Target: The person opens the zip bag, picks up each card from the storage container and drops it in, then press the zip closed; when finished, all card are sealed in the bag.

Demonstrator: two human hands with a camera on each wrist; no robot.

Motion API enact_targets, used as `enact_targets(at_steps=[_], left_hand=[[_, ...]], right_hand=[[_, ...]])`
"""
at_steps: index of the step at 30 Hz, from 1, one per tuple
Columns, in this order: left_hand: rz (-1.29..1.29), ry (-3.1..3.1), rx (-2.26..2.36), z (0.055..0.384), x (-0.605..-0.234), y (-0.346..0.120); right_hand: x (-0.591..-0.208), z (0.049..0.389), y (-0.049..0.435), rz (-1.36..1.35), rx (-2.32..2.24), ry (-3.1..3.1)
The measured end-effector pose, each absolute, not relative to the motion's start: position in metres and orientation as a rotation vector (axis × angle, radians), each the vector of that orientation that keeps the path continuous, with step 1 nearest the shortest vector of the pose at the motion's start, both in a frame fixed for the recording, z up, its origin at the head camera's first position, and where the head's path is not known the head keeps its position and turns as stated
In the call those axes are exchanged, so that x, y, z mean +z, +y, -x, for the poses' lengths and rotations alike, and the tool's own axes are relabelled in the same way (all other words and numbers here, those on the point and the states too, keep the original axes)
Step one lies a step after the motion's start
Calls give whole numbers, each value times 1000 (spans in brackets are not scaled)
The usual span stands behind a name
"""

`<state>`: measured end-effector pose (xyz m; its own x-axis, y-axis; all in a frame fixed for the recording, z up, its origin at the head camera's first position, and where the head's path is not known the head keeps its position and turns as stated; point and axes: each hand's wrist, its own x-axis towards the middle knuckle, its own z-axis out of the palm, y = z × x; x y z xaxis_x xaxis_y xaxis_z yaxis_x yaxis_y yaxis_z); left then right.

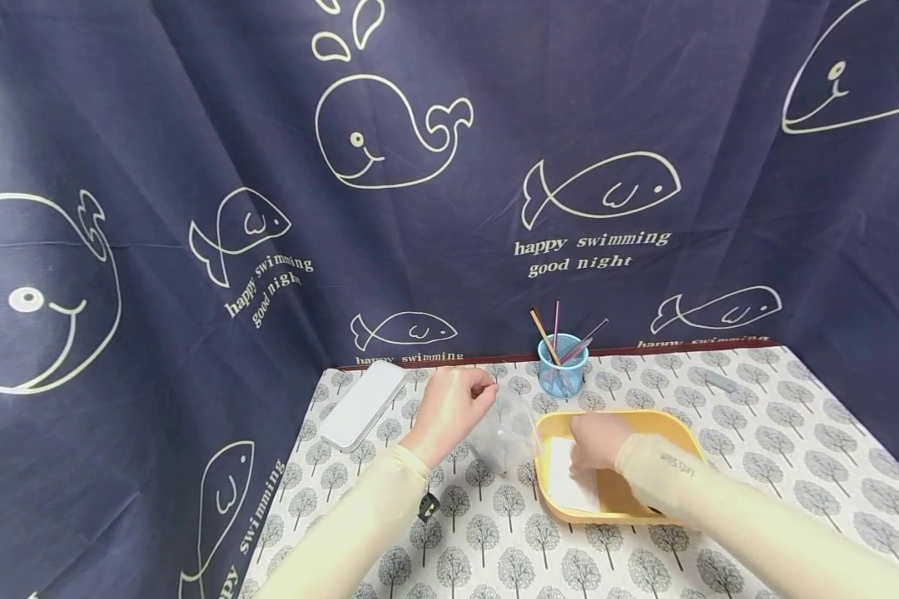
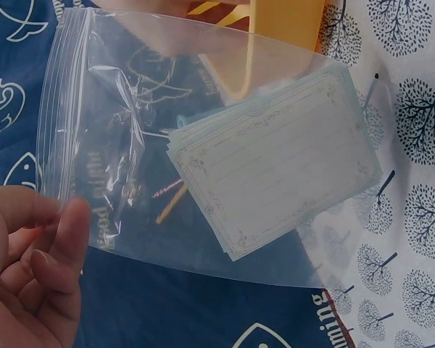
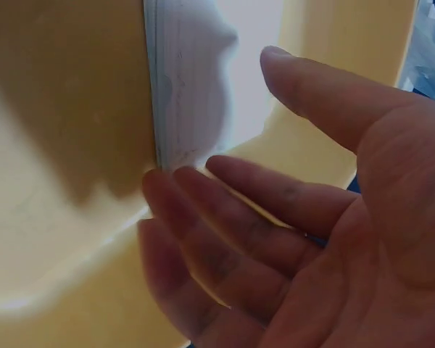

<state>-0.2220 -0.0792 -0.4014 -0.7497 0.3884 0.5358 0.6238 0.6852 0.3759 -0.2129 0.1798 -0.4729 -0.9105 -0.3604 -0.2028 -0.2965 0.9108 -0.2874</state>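
Note:
My left hand (image 1: 452, 408) pinches the zip edge of a clear zip bag (image 2: 123, 196) between thumb and fingertips. Inside the bag lies a stack of printed cards (image 2: 283, 167) with lined middles and ornate borders. The bag hangs between my left hand and a yellow tray (image 1: 554, 516). My right hand (image 3: 275, 217) is down in the tray, its fingers spread and loosely bent, with nothing between thumb and fingers. Next to its fingertips a white stack of cards (image 3: 196, 87) lies on the tray floor, along the left side in the head view.
A blue mesh cup (image 1: 562, 374) holding several pencils stands behind the tray. A white case (image 1: 363, 405) lies at the back left. To the right rests a small grey item (image 1: 720, 382). The patterned tablecloth (image 1: 457, 541) meets a dark printed curtain (image 1: 494, 166) at the back.

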Motion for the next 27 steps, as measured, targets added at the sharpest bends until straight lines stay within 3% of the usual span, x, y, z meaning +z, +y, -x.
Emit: enact_targets(at_steps=[17,27], left_hand=[[798,-2487,-751,223,-402,-79],[773,-2515,-762,221,-401,-77]], right_hand=[[-493,214,170,327,-33,2895],[-499,209,173,493,-41,2972]])
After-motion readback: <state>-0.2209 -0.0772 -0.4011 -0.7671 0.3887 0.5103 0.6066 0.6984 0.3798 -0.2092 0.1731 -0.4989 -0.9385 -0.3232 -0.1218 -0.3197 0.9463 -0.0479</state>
